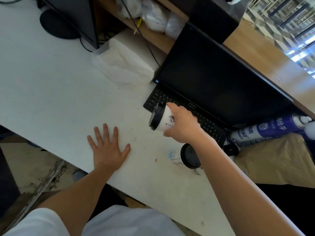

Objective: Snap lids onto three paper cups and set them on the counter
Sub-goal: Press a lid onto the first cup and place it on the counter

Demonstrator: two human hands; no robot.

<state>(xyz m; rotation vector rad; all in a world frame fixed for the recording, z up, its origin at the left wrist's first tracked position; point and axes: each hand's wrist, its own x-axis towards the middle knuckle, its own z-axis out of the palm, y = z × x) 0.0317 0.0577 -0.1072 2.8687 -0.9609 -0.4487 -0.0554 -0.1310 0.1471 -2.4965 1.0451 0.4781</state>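
My right hand [183, 126] grips a white paper cup [164, 120] with a black lid [156, 117] on it, held tilted sideways just above the white counter [59, 92], in front of the keyboard. A second lidded white cup [190, 156] stands on the counter under my right forearm, its black lid facing up. My left hand [108, 147] lies flat on the counter with fingers spread, holding nothing. No third cup is in view.
A black monitor [218, 77] and keyboard [170, 101] stand right of the hands. White tissue paper [122, 63] lies behind. Blue spray cans [265, 130] lie at right beside a brown paper bag [279, 160]. Another monitor stand [58, 24] sits far left.
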